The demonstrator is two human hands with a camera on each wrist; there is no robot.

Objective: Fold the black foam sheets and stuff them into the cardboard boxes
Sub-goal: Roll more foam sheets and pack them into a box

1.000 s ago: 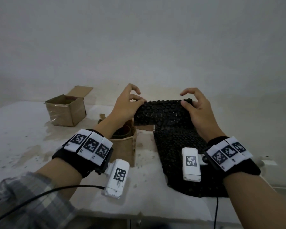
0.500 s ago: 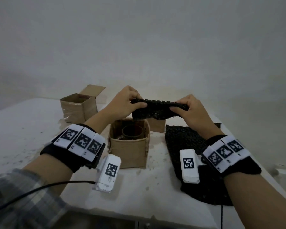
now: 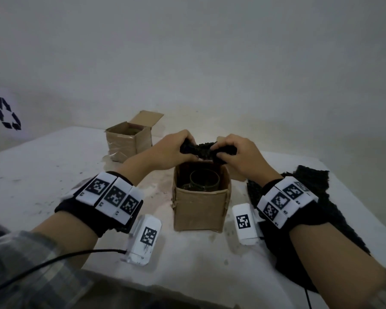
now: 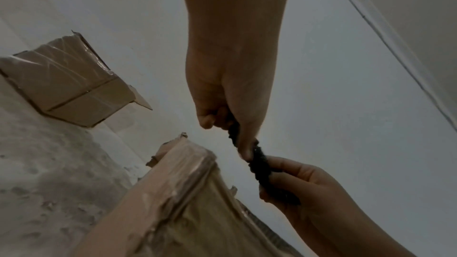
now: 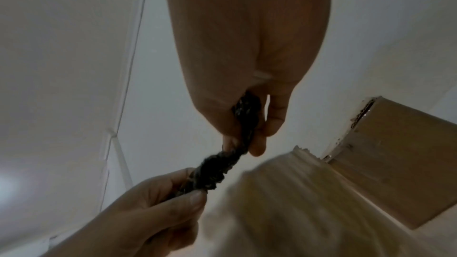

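A folded black foam sheet [image 3: 202, 150] is held in the air just above the far rim of the near cardboard box [image 3: 200, 210]. My left hand [image 3: 178, 148] grips its left end and my right hand [image 3: 230, 153] grips its right end, squeezing it into a narrow bunch [image 4: 259, 165] [image 5: 222, 169]. The box is open at the top and holds a dark round glass jar [image 3: 204, 182]. More black foam sheets [image 3: 316, 210] lie flat on the table to the right, partly under my right forearm.
A second open cardboard box [image 3: 128, 141] with a raised flap stands at the back left of the white table [image 3: 42, 175]. A third box [image 3: 239, 175] is partly hidden behind my right hand. The wall is close behind the table.
The foam sheet has gone from a wide fold held above the stack to a tight bunch. Both hands have come closer together and moved left over the near box.
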